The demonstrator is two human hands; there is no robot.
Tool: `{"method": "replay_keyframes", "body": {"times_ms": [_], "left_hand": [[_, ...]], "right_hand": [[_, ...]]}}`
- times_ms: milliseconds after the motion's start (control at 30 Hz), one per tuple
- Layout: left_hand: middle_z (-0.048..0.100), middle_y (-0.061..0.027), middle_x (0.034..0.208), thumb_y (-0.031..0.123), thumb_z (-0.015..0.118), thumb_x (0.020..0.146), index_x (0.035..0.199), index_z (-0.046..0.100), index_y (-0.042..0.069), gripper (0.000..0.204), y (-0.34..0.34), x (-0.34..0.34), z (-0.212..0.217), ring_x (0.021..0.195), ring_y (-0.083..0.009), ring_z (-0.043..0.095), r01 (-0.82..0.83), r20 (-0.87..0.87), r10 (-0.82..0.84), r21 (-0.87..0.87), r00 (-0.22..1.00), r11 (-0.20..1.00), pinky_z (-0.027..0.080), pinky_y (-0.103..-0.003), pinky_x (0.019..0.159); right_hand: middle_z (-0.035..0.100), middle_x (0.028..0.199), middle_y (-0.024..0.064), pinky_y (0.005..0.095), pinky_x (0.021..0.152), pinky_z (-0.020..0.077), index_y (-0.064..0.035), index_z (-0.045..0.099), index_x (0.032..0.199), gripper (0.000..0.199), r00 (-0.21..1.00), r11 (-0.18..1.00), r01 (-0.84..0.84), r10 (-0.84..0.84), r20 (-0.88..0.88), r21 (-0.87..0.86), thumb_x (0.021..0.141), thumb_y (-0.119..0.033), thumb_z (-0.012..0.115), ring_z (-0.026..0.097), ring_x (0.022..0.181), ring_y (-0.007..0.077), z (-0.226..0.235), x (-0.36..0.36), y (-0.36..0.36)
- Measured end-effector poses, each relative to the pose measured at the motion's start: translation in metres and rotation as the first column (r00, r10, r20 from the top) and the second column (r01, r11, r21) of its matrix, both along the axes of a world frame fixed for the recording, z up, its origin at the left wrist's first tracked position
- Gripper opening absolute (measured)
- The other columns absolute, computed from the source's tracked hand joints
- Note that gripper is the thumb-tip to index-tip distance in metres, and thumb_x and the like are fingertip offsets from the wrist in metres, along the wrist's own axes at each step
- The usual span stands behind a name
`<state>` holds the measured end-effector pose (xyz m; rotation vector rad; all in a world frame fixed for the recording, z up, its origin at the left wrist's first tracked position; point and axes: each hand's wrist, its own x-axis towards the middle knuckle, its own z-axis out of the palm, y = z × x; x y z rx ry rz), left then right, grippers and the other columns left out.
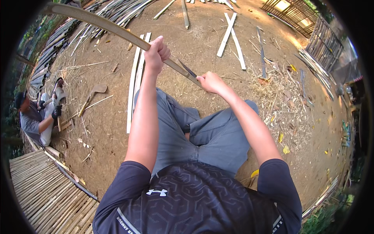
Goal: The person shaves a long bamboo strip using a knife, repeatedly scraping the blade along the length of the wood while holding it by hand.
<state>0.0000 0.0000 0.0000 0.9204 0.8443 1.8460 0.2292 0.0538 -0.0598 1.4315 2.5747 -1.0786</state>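
Observation:
A long bamboo strip slants from the upper left down to just past my knees. My left hand is closed around it, partway along. In my right hand, at the strip's lower end, is a knife with a dark pointed blade. The blade lies along the strip's upper side, angled up and left; its handle is hidden in my fist. Beside my left forearm, two pale split strips rest on the ground.
At the left, another person sits working with gloved hands. A wide-bladed tool lies between us. Two crossed pale strips and a long dark blade lie ahead. Shavings cover the ground at right; bamboo poles are stacked far left.

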Motion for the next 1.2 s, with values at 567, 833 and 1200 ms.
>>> {"method": "replay_keyframes", "body": {"times_ms": [567,833,1200], "left_hand": [[0.022,0.0052,0.049,0.024,0.047,0.1,0.06,0.026,0.016,0.046,-0.016,-0.013,-0.006,0.042,-0.0091,0.019,-0.012,0.004,0.012,-0.003,1.0,1.0,0.018,-0.031,0.043],[0.024,0.0051,0.048,0.023,0.052,0.099,0.058,0.027,0.016,0.049,-0.009,0.004,0.001,0.041,-0.0088,0.021,0.086,-0.026,-0.085,0.029,0.996,0.996,0.017,-0.031,0.043],[0.025,0.0058,0.049,0.024,0.055,0.098,0.058,0.028,0.016,0.049,-0.006,0.01,0.002,0.042,-0.0082,0.022,0.073,-0.017,-0.072,0.039,0.997,0.997,0.017,-0.03,0.043]], "right_hand": [[0.071,0.102,0.0246,0.051,0.088,0.0527,0.0015,0.071,0.105,0.045,1.0,0.999,-0.008,0.008,0.02,0.039,0.101,-0.039,0.051,0.069,0.096,0.0416,-0.001,-0.001,-0.02],[0.07,0.087,0.0266,0.0492,0.082,0.0544,-0.0059,0.074,0.1,0.037,0.993,0.98,0.12,-0.121,-0.008,0.16,0.1,-0.036,0.052,0.07,0.089,0.042,0.005,0.007,-0.037],[0.071,0.089,0.0253,0.05,0.081,0.0542,-0.0031,0.073,0.097,0.041,0.986,0.986,0.15,-0.144,-0.089,0.073,0.101,-0.037,0.05,0.07,0.089,0.0429,0.009,0.013,-0.043]]}}
